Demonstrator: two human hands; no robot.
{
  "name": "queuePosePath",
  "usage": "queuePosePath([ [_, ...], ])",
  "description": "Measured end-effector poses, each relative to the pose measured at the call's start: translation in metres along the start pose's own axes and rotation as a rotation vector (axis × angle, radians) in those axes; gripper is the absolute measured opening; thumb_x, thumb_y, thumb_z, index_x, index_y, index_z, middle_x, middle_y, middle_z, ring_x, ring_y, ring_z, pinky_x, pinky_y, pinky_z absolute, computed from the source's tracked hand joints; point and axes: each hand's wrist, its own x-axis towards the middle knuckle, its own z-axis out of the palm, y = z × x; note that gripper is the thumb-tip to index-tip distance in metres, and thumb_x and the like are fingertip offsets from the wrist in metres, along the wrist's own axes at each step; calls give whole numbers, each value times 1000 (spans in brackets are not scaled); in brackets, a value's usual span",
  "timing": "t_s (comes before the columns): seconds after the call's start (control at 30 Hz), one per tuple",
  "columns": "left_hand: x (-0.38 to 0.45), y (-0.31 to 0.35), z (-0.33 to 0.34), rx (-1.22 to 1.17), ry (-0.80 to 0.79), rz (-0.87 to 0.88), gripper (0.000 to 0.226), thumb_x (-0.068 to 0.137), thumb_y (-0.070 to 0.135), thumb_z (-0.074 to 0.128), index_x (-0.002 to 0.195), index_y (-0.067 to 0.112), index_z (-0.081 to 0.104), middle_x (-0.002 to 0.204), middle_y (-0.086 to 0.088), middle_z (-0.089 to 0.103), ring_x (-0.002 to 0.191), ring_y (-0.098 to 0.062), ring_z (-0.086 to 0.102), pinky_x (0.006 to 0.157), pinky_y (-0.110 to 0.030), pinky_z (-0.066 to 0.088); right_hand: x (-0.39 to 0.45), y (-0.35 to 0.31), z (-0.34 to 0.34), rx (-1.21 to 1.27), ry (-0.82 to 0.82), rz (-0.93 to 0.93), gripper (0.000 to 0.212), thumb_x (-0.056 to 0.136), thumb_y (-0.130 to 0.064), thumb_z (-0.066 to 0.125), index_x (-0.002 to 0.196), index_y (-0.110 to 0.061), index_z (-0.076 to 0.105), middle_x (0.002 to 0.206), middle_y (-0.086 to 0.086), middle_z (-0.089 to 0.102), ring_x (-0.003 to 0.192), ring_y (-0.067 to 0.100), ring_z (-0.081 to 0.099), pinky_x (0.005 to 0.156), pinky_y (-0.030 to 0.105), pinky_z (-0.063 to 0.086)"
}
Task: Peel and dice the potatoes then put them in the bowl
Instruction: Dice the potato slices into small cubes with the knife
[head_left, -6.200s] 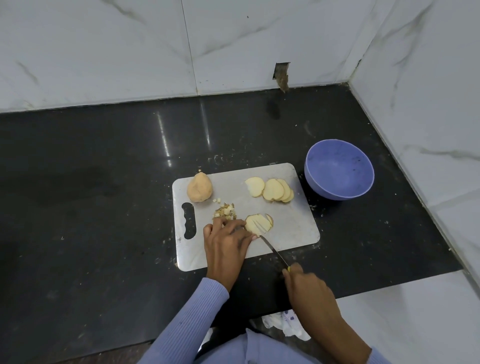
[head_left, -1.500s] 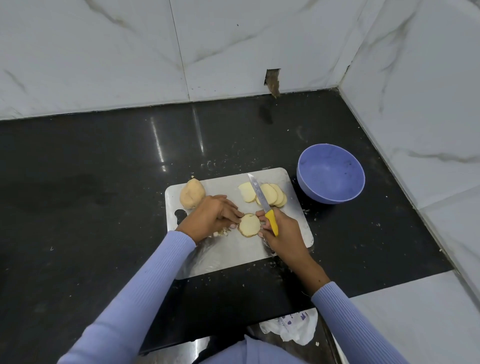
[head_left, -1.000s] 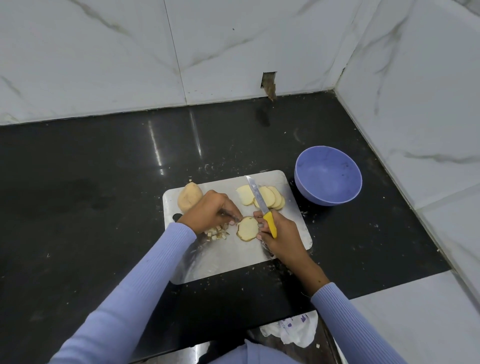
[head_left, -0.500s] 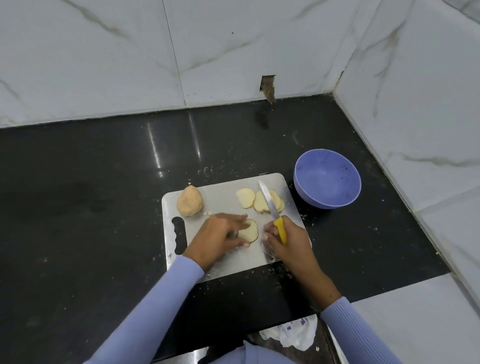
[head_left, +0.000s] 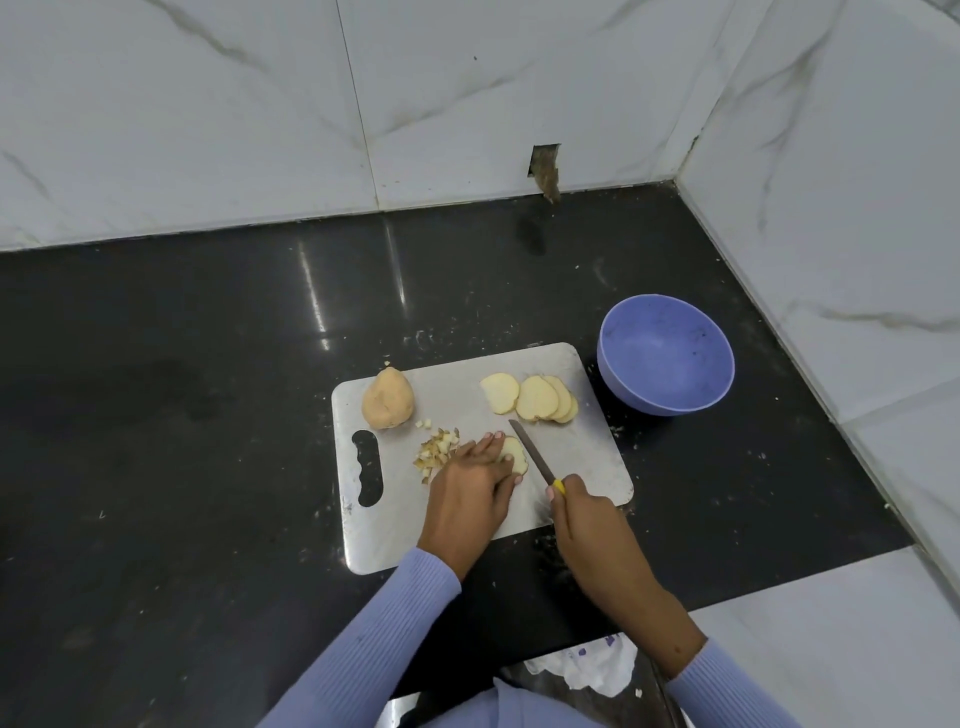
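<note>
A steel cutting board (head_left: 587, 457) lies on the black counter. On it sit a peeled potato piece (head_left: 387, 399) at the far left, several potato slices (head_left: 530, 397) at the far right, and a small heap of diced bits (head_left: 436, 451). My left hand (head_left: 470, 491) presses flat on a potato slice (head_left: 513, 455) in the board's middle. My right hand (head_left: 584, 525) grips a yellow-handled knife (head_left: 532, 457), its blade lying just right of that slice. The purple bowl (head_left: 666, 353) stands to the right of the board with nothing visible in it.
White marble walls close the counter at the back and right. A crumpled white bag (head_left: 592, 665) lies at the counter's near edge. A white ledge (head_left: 810, 613) sits at the front right. Small crumbs dot the black counter (head_left: 182, 415).
My right hand swung back toward me, so the knife now lies beside the slice instead of pointing at the far slices. My left hand flattened onto the slice, uncovering the diced heap.
</note>
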Motion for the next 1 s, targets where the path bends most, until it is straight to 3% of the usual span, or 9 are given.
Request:
queuePosePath([
  [0.2, 0, 6, 3, 15, 16, -41, 18, 76, 14, 64, 84, 5, 76, 107, -16, 69, 99, -27, 68, 90, -39, 50, 2, -6, 2, -64, -21, 37, 27, 103, -36, 23, 97, -15, 38, 65, -6, 42, 58, 14, 42, 54, 28, 30],
  [0.37, 0, 9, 3, 25, 29, -53, 19, 73, 16, 63, 82, 5, 77, 105, -14, 70, 96, -25, 69, 84, -36, 54, 5, -16, 2, -85, -54, 97, 35, 103, -36, 21, 103, -10, 45, 90, 9, 61, 75, 22, 53, 62, 29, 36],
  [0.53, 0, 13, 4, 25, 53, -71, 8, 71, 6, 77, 79, 6, 77, 105, -13, 70, 95, -27, 69, 80, -39, 57, -23, -7, 6, -163, -114, 175, 34, 104, -35, 20, 107, -12, 45, 92, 5, 59, 91, 24, 62, 71, 30, 43],
  [0.73, -4, 11, 3, 9, 120, -60, 11, 71, 4, 80, 82, 7, 77, 107, -12, 70, 97, -27, 69, 90, -37, 48, -48, 5, 8, -142, -103, 194, 30, 104, -38, 20, 104, -17, 43, 82, -2, 52, 75, 16, 54, 70, 26, 45],
  [1.0, -9, 9, 2, -11, 135, -76, 16, 73, 10, 81, 88, 6, 76, 113, -13, 68, 104, -28, 66, 96, -39, 39, -22, -9, -2, -62, 7, 120, 38, 102, -39, 23, 103, -13, 50, 77, -1, 52, 71, 18, 55, 65, 30, 44],
])
